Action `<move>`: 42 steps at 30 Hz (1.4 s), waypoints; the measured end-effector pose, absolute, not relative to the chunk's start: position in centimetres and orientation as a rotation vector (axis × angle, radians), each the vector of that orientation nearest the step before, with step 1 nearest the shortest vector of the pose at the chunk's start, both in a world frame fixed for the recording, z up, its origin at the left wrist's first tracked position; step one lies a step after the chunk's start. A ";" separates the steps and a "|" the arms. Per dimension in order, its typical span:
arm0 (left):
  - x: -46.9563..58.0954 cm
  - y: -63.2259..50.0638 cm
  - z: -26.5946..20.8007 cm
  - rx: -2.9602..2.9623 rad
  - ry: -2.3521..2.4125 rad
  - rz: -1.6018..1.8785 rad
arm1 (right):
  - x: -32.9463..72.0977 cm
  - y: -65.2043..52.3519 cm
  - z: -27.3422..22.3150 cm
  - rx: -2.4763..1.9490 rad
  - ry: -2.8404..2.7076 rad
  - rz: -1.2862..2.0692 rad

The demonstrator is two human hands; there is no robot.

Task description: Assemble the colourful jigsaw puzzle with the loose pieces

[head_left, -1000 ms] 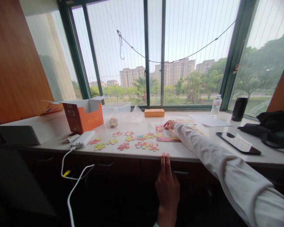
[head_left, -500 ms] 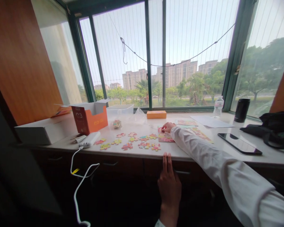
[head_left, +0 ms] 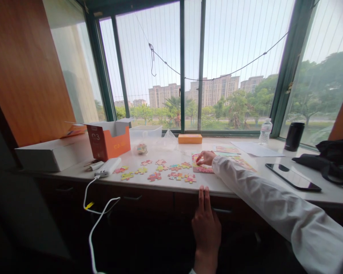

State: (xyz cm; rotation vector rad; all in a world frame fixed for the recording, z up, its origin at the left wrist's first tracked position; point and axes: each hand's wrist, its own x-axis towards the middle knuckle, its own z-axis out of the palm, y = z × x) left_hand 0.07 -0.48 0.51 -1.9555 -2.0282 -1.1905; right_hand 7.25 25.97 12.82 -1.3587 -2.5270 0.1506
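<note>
My right hand point(head_left: 206, 158), in a white sleeve, reaches over the left part of a partly joined jigsaw puzzle point(head_left: 201, 169). Its thumb and fingers are curled down in a pinch on a puzzle piece there, mostly hidden by the fingertips. The arm covers some of the puzzle's middle. In front of the table's edge is my left hand point(head_left: 207, 224), with two fingers stretched out towards the edge and nothing in it. Several loose puzzle pieces point(head_left: 154, 176) in pink, yellow and green lie to the left of the puzzle.
An orange box point(head_left: 110, 140), a white box point(head_left: 54, 155) and a power bank point(head_left: 110, 167) with a hanging cable stand left. Behind are a clear tub point(head_left: 145, 131) and a small orange box point(head_left: 190, 139). A phone point(head_left: 293, 177), bottle point(head_left: 265, 131) and black flask point(head_left: 294, 137) are right.
My right hand has moved slightly down and nearer over the puzzle's left part. The left hand stays by the table edge, and the view has shifted a little.
</note>
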 end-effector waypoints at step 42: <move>0.1 -0.4 0.7 -1.917 -2.020 -1.217 | 13.1 21.3 13.3 -1.089 -2.638 0.195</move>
